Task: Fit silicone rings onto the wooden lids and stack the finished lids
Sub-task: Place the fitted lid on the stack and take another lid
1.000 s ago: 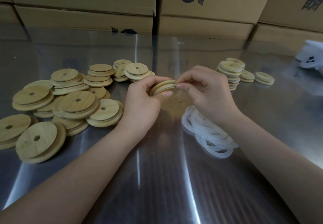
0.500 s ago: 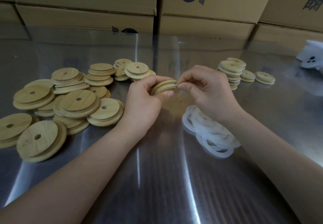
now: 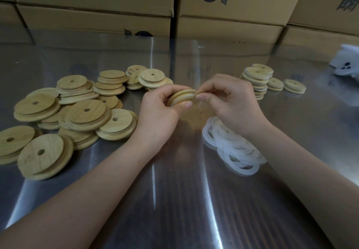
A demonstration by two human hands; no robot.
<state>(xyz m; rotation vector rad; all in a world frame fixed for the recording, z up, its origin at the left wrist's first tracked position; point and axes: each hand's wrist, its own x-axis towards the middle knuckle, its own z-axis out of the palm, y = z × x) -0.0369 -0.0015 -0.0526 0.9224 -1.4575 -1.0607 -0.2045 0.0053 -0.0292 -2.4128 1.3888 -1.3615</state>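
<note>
Head view is showing the left hand (image 3: 157, 108) gripping a wooden lid (image 3: 182, 93) on edge just above the counter (image 3: 174, 200), while the right hand (image 3: 231, 101) is pinching a silicone ring (image 3: 180, 100) at the lid's rim. I am thinking the trick is turning the lid slowly and thumbing the ring into the groove all round, untwisted, before it goes on the finished stack (image 3: 256, 79) to the right.
</note>
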